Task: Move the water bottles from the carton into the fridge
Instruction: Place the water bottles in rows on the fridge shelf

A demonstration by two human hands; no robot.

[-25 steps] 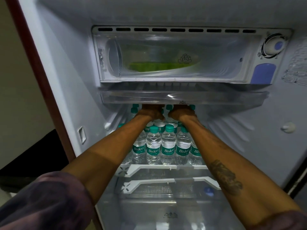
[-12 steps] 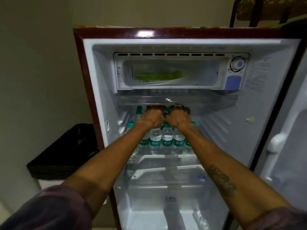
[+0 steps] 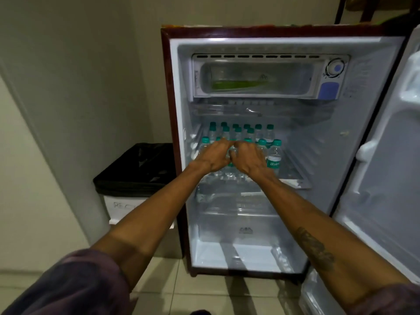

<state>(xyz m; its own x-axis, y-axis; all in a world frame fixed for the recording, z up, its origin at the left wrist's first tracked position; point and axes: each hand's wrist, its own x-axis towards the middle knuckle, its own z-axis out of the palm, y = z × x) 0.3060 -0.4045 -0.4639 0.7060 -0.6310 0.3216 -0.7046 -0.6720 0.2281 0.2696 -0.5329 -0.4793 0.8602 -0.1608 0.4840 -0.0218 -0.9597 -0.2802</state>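
Small maroon-cased fridge with white interior [image 3: 318,155], door [image 3: 386,173] swung wide to the right. On the white-edged middle shelf [image 3: 297,183]: clear plastic water bottles with green caps and green labels [image 3: 273,160], upright, several rows deep, packed to the left and centre; right end of shelf bare. Left hand [image 3: 213,156] and right hand [image 3: 248,159] side by side, nearly touching, in front of the front row. Left fingers loosely bent and close together; right fingers slightly fanned, drooping across the bottle shoulders; no bottle visibly clasped; contact with the bottles not determinable. Change since a second ago: then both hands deep under the clear plastic tray [image 3: 250,110], among the rear bottles; now drawn back to the front row, viewpoint pulled away, whole cabinet and tiled floor [image 3: 204,296] in frame. Judged meaning: latest bottles placed and released, this delivery complete, hands free for another fetch. Carton not in view; remaining stock unknown. Also present: translucent freezer box holding something green [image 3: 261,78]; white bin with black liner [image 3: 136,169], left of fridge.
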